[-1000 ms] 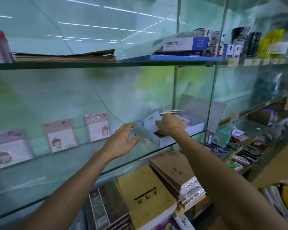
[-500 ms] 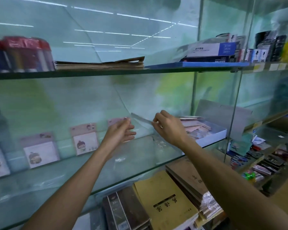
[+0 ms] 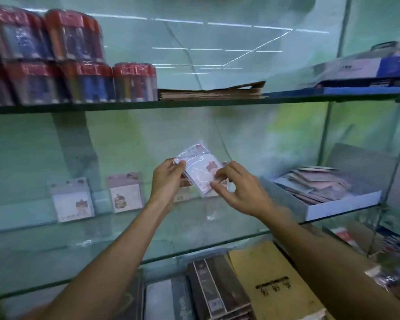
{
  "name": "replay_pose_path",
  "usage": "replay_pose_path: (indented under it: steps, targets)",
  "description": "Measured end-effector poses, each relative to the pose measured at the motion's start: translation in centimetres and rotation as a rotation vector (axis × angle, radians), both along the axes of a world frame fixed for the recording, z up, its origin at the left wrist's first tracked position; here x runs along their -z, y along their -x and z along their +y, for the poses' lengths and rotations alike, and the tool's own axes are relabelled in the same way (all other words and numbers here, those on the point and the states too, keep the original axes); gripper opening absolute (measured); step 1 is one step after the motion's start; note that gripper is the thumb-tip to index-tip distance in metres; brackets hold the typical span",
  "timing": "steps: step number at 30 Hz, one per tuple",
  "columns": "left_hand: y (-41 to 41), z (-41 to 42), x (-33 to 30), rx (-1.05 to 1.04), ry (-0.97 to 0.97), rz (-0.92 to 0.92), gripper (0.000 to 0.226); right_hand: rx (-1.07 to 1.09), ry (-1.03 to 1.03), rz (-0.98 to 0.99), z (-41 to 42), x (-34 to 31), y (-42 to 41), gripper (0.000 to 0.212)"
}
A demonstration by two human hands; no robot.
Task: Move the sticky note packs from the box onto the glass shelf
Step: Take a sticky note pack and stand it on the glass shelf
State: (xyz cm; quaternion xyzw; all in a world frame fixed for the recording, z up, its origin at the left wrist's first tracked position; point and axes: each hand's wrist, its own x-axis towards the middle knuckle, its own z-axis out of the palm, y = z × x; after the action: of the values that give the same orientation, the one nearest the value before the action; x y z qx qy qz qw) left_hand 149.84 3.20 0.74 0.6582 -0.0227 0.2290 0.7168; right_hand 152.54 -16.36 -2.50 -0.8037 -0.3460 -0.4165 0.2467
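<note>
Both clamped on one sticky note pack (image 3: 200,168), tilted, above the glass shelf (image 3: 129,236): left hand (image 3: 169,180) pinching the left edge, right hand (image 3: 239,190) nipping the lower right corner. Possibly more than one pack in the left grip, too blurred to tell. Slippery wrapper, so likely to slide from a light pinch and skid toward the shelf's open front edge. Set too upright against the back, apt to tip forward. Two packs (image 3: 125,192) already leaning at the back wall on the left; risk of knocking the nearer. Open room just behind the hands. Box (image 3: 340,205) of packs at right, well apart.
</note>
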Motion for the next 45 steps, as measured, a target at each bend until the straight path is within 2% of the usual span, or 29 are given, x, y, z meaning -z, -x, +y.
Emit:
replay_pose_path:
  steps: [3, 8, 13, 18, 23, 27, 32, 38, 45]
  targets:
    - [0.0, 2.9, 0.1, -0.083, -0.03, -0.032, 0.008, 0.007, -0.271, 0.101, 1.2, -0.4, -0.7, 0.002]
    - [1.2, 6.2, 0.3, -0.106, -0.048, -0.053, 0.006, -0.044, -0.438, 0.348, 3.0, -0.8, -0.8, 0.008]
    - [2.1, 7.6, 0.4, -0.14, -0.033, -0.06, 0.009, -0.158, -0.361, 0.515, 5.9, -0.7, 0.0, 0.01]
    - [3.2, 9.3, 0.8, -0.173, -0.058, -0.062, 0.015, -0.316, -0.26, 0.745, 9.3, -1.1, 1.6, 0.025]
    - [4.7, 13.0, 1.5, -0.219, -0.063, -0.028, 0.02, -0.392, -0.144, 0.803, 13.8, -1.0, 2.9, 0.013]
    - [6.3, 17.1, 2.1, -0.278, -0.05, -0.014, 0.021, -0.357, -0.087, 0.835, 18.5, -0.3, 3.3, 0.014]
    - [8.1, 21.9, 2.6, -0.333, -0.1, 0.004, 0.008, -0.281, -0.004, 0.821, 23.9, 0.5, 4.0, 0.019]
    - [9.2, 27.4, 3.3, -0.395, -0.192, 0.068, 0.016, -0.212, 0.001, 0.842, 29.6, 1.3, 4.5, 0.012]
    - [9.5, 30.6, 4.4, -0.433, -0.26, 0.093, 0.012, -0.158, -0.027, 0.876, 33.0, 2.0, 3.9, 0.012]
